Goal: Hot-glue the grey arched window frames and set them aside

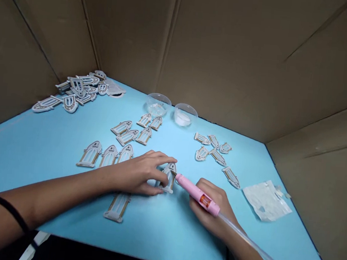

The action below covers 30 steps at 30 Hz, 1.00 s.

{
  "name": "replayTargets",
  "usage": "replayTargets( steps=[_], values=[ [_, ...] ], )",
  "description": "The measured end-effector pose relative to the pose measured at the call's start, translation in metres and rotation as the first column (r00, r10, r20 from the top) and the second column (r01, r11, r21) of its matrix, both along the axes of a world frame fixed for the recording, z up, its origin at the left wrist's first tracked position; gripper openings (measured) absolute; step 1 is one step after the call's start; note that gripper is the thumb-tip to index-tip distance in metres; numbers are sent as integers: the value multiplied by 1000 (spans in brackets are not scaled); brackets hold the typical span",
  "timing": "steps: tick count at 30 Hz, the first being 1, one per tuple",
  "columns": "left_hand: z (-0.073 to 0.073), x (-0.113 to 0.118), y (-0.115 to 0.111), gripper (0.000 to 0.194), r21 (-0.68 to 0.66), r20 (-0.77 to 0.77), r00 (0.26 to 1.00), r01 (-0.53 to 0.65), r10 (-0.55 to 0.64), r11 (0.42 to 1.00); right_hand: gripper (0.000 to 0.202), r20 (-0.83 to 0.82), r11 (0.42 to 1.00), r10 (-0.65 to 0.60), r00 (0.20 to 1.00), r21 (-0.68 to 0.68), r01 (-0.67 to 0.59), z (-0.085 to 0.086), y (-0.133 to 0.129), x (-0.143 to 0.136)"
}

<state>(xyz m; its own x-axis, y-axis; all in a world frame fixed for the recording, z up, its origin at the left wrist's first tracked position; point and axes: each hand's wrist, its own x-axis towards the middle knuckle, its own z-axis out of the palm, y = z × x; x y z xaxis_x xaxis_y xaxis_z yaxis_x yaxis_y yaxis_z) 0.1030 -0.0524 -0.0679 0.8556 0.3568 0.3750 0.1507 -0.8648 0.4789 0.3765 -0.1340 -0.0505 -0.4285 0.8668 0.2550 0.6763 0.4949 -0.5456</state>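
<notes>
My left hand (pixel 145 173) steadies a small arched window-shaped piece (pixel 169 180) flat on the blue table, its fingers around the top and left side. In my right hand (pixel 215 206) is a pink pen-shaped tool (pixel 196 193) with a metal tip and a clear hose (pixel 251 242) at its rear. The tip touches, or hangs just above, the upper part of that piece. Left of it, a row of larger arched pieces (pixel 89 154) is partly covered by my left forearm. Another arched piece (pixel 117 207) shows just below that forearm.
Two clear plastic cups (pixel 158 104) stand at the back; one holds white material (pixel 182 118). A heap of arched pieces (pixel 80 87) lies far left. Several smaller ones (pixel 218 156) are spread right of centre. A white plastic bag (pixel 267 201) rests at right. Cardboard walls (pixel 222 57) enclose the table (pixel 164 230).
</notes>
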Motion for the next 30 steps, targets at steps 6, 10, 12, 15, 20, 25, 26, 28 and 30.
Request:
replayTargets(
  steps=[6,10,12,15,20,25,26,28,30],
  values=[
    [0,0,-1,9,29,-15,1000,-18,19,999,25,64,996,19,998,83,-24,-7,-2,0],
    [-1,0,-1,11,44,-14,1000,-4,4,999,25,86,995,19,996,93,-26,-5,-5,2],
    [-1,0,-1,12,41,-13,1000,1,0,999,25,84,996,17,996,89,-24,-4,-6,2],
    [0,0,-2,10,32,-18,1000,-1,2,999,25,70,996,16,997,83,-22,-4,-7,2],
    [2,0,-3,9,35,-5,1000,-9,9,999,25,92,996,6,996,90,-14,-7,-6,2],
    [1,0,-3,8,39,-10,1000,-9,9,999,24,99,995,8,995,101,-18,-8,-6,1],
    [1,0,-3,8,39,-7,1000,-13,13,999,24,102,995,0,995,100,-11,-8,-6,1],
    [1,0,-2,8,35,6,1000,-17,16,999,24,105,995,-10,994,95,0,-8,-5,1],
    [0,0,-2,9,30,18,1000,-13,13,999,23,104,996,-12,995,94,2,-7,-4,1]
  ],
)
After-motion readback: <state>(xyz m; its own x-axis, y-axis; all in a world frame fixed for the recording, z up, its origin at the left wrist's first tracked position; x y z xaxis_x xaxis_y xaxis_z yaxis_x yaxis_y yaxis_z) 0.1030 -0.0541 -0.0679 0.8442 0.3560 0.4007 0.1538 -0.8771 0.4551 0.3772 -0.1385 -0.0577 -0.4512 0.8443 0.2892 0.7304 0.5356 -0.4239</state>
